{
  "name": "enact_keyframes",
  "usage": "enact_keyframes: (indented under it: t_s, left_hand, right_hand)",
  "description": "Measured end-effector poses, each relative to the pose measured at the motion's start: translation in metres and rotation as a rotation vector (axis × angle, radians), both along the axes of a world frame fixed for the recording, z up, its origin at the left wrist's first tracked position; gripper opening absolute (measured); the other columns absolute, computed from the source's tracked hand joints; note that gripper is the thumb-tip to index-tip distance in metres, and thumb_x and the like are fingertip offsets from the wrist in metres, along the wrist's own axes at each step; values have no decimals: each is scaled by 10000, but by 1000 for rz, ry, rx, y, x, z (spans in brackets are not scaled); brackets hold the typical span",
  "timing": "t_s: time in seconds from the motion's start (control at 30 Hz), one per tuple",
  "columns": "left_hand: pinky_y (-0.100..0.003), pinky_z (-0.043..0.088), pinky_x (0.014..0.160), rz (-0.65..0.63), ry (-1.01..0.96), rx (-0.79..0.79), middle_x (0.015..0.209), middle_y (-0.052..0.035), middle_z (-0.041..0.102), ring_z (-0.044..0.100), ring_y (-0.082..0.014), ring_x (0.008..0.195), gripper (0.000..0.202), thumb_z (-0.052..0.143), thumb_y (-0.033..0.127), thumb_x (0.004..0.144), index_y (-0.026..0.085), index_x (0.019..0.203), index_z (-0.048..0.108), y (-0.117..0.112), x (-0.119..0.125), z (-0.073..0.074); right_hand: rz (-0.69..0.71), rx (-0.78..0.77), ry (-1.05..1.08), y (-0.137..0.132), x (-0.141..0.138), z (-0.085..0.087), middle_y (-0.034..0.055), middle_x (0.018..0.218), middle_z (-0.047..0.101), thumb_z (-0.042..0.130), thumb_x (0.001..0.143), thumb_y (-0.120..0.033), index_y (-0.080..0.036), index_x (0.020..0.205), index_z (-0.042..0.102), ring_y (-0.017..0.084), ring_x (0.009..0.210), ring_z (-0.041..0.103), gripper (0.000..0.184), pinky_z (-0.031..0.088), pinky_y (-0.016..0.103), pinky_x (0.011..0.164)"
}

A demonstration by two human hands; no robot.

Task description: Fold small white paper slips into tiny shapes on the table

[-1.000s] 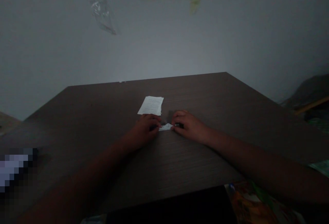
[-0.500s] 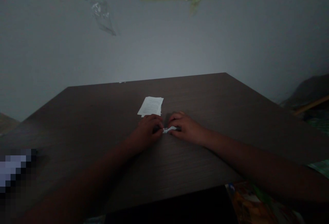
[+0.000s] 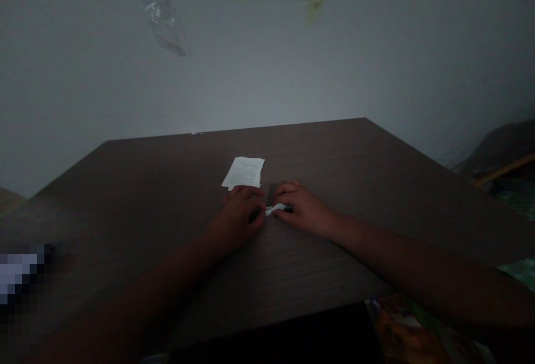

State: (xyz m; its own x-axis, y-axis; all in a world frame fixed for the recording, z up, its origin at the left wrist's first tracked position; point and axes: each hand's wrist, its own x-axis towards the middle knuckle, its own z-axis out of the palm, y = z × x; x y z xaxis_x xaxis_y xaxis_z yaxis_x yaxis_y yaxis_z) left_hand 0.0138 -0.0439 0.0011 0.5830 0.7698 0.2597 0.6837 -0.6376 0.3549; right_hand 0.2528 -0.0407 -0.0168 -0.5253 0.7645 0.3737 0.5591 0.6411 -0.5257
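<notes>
We are pinching a small creased paper (image 3: 276,207) with our left hand (image 3: 241,213) and right hand (image 3: 304,208), near printed sheets (image 3: 244,172)

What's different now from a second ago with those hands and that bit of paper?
The left hand and right hand have drawn closer together, and the paper strip between them, flatter before, now looks shorter and bunched up. Neither hand has visibly let go. The printed papers stayed in place on the table.
</notes>
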Motion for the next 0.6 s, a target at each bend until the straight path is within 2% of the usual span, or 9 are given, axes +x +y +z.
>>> enact_keyframes:
  t_s: [0.33, 0.43, 0.6]
  left_hand:
    - [-597, 507, 1143, 125, -4, 55, 1284, -76, 784, 655, -351, 1269, 165, 818, 176, 919, 265, 1054, 851, -1, 4, 2]
    - [-605, 501, 1140, 116, -16, 81, 1276, -73, 789, 650, -354, 1274, 134, 799, 181, 937, 266, 1025, 852, -2, 6, 3]
    - [-546, 499, 1132, 67, -31, 22, 1251, -58, 812, 662, -318, 1243, 130, 743, 184, 976, 259, 997, 848, -1, 6, 4]
  right_hand:
    - [-59, -27, 143, -1, -4, 2, 44, 1047, 753, 814, 931, -141, -224, 917, 803, 218, 1044, 698, 85, 519, 414, 1016]
    - [-79, -16, 167, -3, -5, 3, 41, 1046, 753, 820, 930, -142, -229, 914, 807, 216, 1047, 697, 89, 522, 411, 1016]
    - [-68, -5, 138, -2, -6, 4, 31, 1059, 761, 825, 934, -147, -257, 935, 824, 218, 1061, 691, 111, 514, 423, 1034]
